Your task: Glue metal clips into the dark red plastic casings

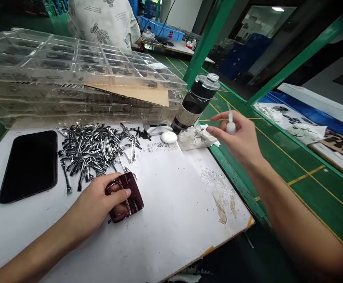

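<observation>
"What fills the most room?"
"The white table (165, 212); along its far side stands a stack of clear compartment trays (56, 102); nearer lies a heap of shiny metal pieces (94, 149), with a dark-capped bottle (191, 106) to its right and a black phone (30, 165) to its left."
"And smaller than those?"
"Crumpled tissue (195, 137) beside the bottle's base; then a glossy dark red piece (134, 196) just in front of the heap, pinched by the left hand (100, 196), thumb across its upper face; whether it touches the table, I cannot tell."
"Smallest?"
"A white dropper bottle (231, 127), tip upward; the right hand (240, 135) keeps it in curled fingers, thumb and forefinger spread apart."
</observation>
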A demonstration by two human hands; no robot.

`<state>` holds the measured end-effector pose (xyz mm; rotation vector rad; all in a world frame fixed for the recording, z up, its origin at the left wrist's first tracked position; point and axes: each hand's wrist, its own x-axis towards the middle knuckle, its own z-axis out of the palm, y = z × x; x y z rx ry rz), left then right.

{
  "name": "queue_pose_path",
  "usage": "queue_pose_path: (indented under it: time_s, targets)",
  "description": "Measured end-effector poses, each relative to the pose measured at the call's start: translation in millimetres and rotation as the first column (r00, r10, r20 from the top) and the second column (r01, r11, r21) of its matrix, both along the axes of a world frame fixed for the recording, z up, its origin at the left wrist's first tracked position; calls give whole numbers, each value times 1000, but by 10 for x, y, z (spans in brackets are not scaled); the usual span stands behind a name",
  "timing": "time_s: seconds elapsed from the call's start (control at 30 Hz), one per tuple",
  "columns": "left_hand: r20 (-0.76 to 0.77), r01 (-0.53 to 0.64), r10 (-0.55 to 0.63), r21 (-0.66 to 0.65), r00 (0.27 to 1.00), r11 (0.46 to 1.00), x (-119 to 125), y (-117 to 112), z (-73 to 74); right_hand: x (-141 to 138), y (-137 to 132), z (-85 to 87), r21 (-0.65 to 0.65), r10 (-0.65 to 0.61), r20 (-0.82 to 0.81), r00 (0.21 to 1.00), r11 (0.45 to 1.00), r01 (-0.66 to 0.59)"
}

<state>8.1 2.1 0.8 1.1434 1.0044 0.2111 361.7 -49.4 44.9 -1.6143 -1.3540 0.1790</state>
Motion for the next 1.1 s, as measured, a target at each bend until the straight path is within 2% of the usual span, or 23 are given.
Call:
queue_pose_path:
  time_s: [0.07, 0.13, 0.23, 0.3, 0.4, 0.5, 0.57, 0.6, 0.67, 0.77, 0.83, 0.9, 0.97, 1.1]
  targets:
    - [14, 4, -4, -7, 1000, 1000, 2, 1, -2, 75, 64, -102, -107, 32, -11, 999, 994, -33]
    - [23, 0, 0, -13, 1000, 1000, 7, 4, -5, 105, 133, -202, -152, 49, -36, 998, 987, -54]
    - [30, -4, 4, -8, 1000, 1000, 11, 8, -8, 109, 206, -297, -152, 58, -57, 997, 986, -66]
    - [35, 0, 0, -2, 999, 1000, 10, 10, -7, 111, 223, -298, -127, 65, -34, 997, 990, -69]
    - [35, 2, -2, 5, 999, 1000, 5, 10, -5, 93, 207, -179, 28, 16, 41, 999, 999, -17]
    - [48, -7, 6, 6, 999, 1000, 2, 7, -9, -44, 159, 23, 290, -26, 15, 1000, 957, 21]
    - [68, -7, 6, 6, 998, 1000, 3, 6, -16, -237, 115, 103, 392, 13, -52, 999, 920, 9]
    - [77, -5, 5, 7, 997, 1000, 3, 7, -20, -358, 89, 101, 390, 63, -97, 993, 921, -20]
    - [89, -5, 4, 19, 996, 1000, 4, 10, -27, -628, 27, -5, 359, 202, -200, 959, 925, -120]
    - [99, -6, 2, 38, 995, 999, 5, 17, -30, -1012, -81, -351, 178, 339, -391, 856, 940, -291]
    - [97, -4, 0, 43, 995, 999, 7, 22, -29, -1192, -142, -588, 118, 375, -485, 790, 923, -365]
    - [81, -4, 0, 56, 997, 998, 8, 26, -30, -1288, -178, -745, 118, 386, -541, 748, 915, -386]
    - [62, 0, -4, 73, 998, 997, 6, 29, -36, -1316, -193, -805, 124, 389, -558, 733, 913, -389]
    - [72, 13, -18, 66, 997, 998, 5, 32, -45, -1310, -201, -765, 96, 408, -511, 756, 902, -422]
